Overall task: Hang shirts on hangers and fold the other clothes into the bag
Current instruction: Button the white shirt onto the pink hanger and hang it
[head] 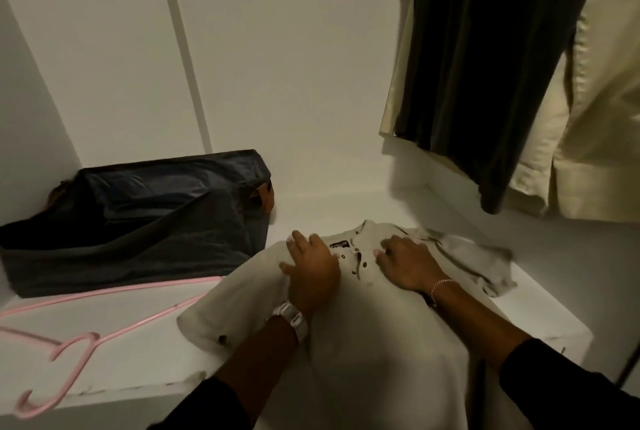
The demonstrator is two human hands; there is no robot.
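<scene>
A light grey button-neck shirt [367, 332] lies face up on the white shelf [138, 353], its hem hanging over the front edge. My left hand [311, 266] rests flat on the shirt just left of the button placket, fingers spread. My right hand [405, 261] presses on the shirt right of the placket, fingertips near the collar. A pink hanger [79, 343] lies on the shelf to the left, partly under the shirt's sleeve. A dark bag [138, 218] draped with dark cloth sits at the back left.
A dark garment [485, 76] and a cream garment [595, 138] hang at the upper right above the shelf. White walls close in the back and left of the shelf.
</scene>
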